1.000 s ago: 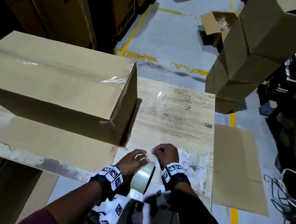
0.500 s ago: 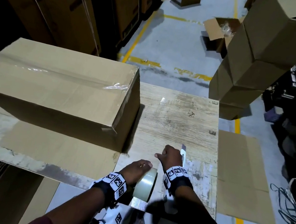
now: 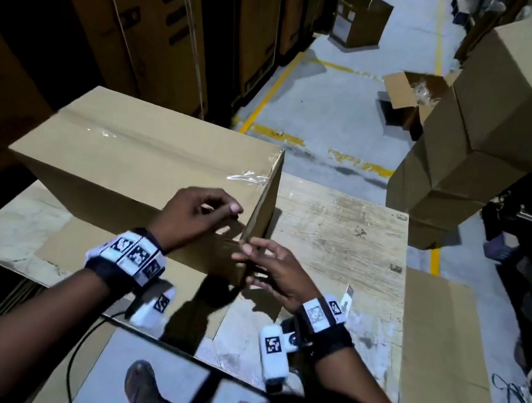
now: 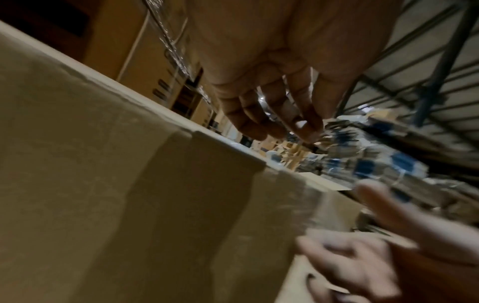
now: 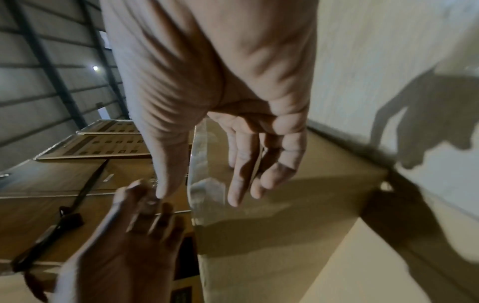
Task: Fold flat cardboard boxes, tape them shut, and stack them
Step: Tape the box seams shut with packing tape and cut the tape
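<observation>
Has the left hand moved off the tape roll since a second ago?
Yes. The left hand has gone up and away from the table's near edge to the box's near corner; the tape roll is out of sight.

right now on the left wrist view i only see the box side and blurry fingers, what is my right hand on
Observer: Head view: the right hand touches the box at its near right corner, fingers fairly straight.
Operator: any tape there
Observer: Right wrist view: a clear tape strip lies on the box between thumb and fingers.
Operator: where's the cutter
Observer: The cutter lies on the table, beside the right wrist.
</observation>
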